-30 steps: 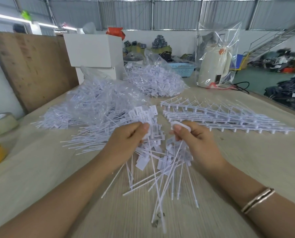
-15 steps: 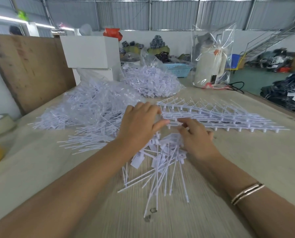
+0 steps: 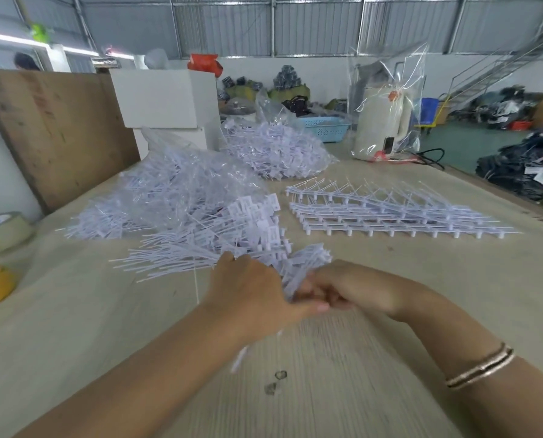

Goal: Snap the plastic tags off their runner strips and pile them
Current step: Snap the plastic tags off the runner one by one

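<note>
Two hands now meet at the table's middle: the left hand (image 3: pixel 248 289) and right hand (image 3: pixel 349 289), each curled round one bunch (image 3: pixel 298 270) of loose tags, which a second ago lay scattered under them. Gathered, it is ready for the pile (image 3: pixel 207 229) just beyond. Long axis runs near-left to far-right, stems toward the near edge. Unsnapped strips (image 3: pixel 390 210) wait far right.

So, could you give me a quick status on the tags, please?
Both hands, left hand and right hand, gripping one bundle of tags. Loose pile just behind. Runner strips waiting right.
</note>
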